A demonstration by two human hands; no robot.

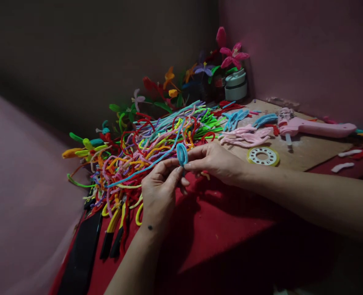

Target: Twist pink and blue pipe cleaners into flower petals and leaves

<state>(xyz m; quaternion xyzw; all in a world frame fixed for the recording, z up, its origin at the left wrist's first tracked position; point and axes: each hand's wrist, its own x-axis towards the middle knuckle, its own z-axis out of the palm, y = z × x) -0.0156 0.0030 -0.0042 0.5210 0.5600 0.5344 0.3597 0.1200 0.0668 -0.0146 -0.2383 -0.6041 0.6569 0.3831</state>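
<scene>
Blue pipe cleaner loop (pixel 182 154) pinched between left hand (pixel 159 192) and right hand (pixel 215 160), above red cloth (pixel 224 229).

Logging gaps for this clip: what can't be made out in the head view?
- Blue pipe cleaner: how its coil is wound, covered by both hands' fingers.
- Pipe cleaner pile: single strands, tangled and dim.
- Flowers at the back: their container, in shadow.
- Pink glue gun: its tip, too small.
- Dark tools at the left: their type, too dark.

free: red cloth (pixel 230 229) near side | blocked: pipe-cleaner heap (pixel 157 139) — glue gun (pixel 313 128)
</scene>
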